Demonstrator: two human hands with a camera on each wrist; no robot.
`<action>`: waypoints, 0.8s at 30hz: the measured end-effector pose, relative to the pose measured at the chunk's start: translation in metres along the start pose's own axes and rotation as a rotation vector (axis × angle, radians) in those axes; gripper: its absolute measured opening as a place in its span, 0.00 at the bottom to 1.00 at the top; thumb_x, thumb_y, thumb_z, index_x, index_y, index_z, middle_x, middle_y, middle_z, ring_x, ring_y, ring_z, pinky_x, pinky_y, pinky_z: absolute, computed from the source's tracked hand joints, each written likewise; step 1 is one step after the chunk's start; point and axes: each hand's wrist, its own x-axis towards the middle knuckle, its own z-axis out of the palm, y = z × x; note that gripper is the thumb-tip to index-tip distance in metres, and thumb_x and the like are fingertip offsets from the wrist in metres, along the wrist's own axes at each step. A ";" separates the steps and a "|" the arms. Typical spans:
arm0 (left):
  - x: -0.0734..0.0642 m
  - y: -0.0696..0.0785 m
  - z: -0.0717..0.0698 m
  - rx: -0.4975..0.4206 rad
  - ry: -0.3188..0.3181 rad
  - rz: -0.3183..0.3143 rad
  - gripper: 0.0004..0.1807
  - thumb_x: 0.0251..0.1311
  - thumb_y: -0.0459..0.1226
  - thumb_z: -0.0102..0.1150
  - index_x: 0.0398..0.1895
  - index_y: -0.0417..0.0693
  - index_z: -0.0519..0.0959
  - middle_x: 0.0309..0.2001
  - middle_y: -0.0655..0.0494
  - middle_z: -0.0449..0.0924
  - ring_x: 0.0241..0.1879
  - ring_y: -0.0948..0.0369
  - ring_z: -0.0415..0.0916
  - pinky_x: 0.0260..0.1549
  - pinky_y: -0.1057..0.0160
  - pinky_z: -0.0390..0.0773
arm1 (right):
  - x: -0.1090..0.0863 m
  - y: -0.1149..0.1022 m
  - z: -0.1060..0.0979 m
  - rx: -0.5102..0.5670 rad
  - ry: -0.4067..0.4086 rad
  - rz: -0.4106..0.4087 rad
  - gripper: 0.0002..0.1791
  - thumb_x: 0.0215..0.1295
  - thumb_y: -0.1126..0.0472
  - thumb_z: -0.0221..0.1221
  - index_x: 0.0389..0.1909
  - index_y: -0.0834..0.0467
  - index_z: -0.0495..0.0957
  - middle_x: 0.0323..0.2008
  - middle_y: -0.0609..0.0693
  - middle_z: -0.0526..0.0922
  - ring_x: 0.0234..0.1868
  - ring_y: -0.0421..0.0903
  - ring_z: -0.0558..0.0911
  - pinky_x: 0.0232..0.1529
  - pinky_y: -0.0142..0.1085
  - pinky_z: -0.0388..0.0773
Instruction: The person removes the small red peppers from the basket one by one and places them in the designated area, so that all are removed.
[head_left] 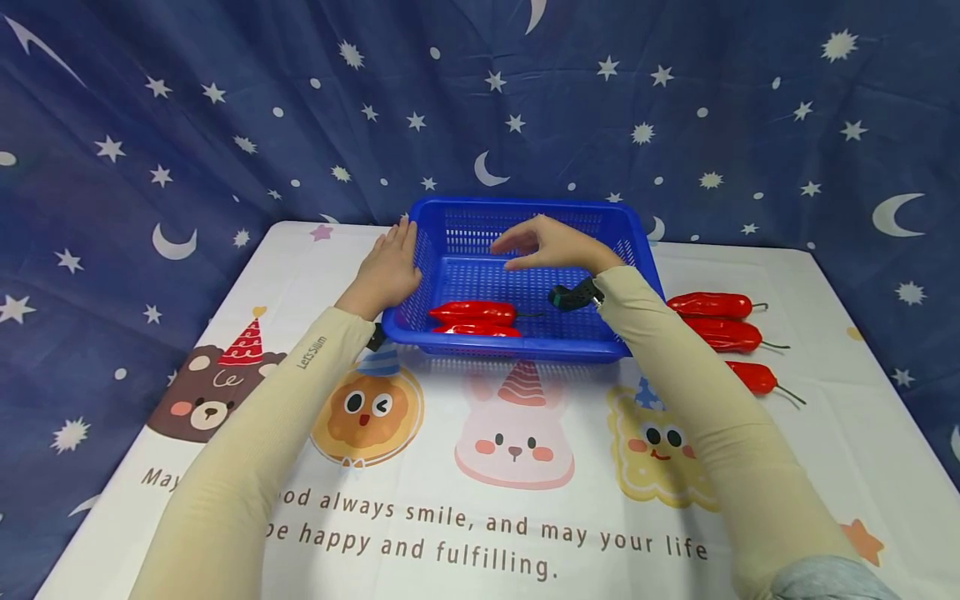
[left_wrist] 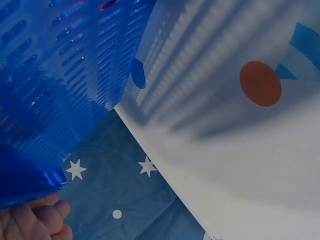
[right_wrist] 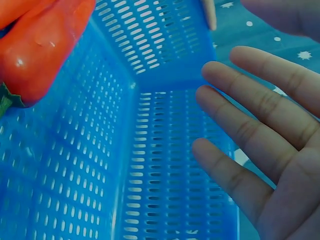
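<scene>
A blue plastic basket (head_left: 517,343) with slotted walls stands at the back of the table. Two red chili peppers (head_left: 474,313) lie in its front left part, side by side. My left hand (head_left: 387,271) rests against the basket's left rim, fingers extended along it; the left wrist view shows the fingers (left_wrist: 42,220) touching the rim's edge. Over the middle of the basket hovers my right hand (head_left: 555,246), its fingers spread and loosely bent with nothing between them. In the right wrist view the fingers (right_wrist: 250,130) are apart from the peppers (right_wrist: 37,62).
Several red peppers (head_left: 723,335) lie on the table to the right of the basket, partly behind my right forearm. A white cloth (head_left: 420,558) printed with cartoon figures covers the table. Behind hangs a dark blue curtain (head_left: 570,108) with stars and moons.
</scene>
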 end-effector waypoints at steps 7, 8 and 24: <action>0.000 0.000 0.001 -0.001 0.000 -0.005 0.39 0.62 0.37 0.41 0.73 0.33 0.39 0.75 0.38 0.37 0.75 0.44 0.36 0.73 0.49 0.37 | 0.010 0.004 0.006 -0.002 -0.017 0.034 0.24 0.60 0.59 0.62 0.56 0.63 0.75 0.57 0.60 0.78 0.58 0.56 0.77 0.61 0.46 0.72; 0.000 0.000 0.001 0.000 0.001 -0.006 0.39 0.62 0.37 0.41 0.73 0.33 0.39 0.75 0.38 0.37 0.75 0.45 0.36 0.73 0.49 0.37 | 0.011 0.004 0.007 0.003 -0.022 0.037 0.24 0.59 0.60 0.62 0.56 0.63 0.75 0.57 0.60 0.78 0.59 0.56 0.77 0.61 0.46 0.72; -0.001 0.001 -0.001 0.005 -0.003 -0.008 0.39 0.62 0.37 0.41 0.73 0.33 0.40 0.75 0.38 0.37 0.75 0.45 0.36 0.73 0.50 0.37 | 0.015 0.011 0.022 0.091 -0.108 0.075 0.24 0.56 0.66 0.63 0.56 0.66 0.74 0.56 0.62 0.77 0.59 0.57 0.76 0.60 0.46 0.73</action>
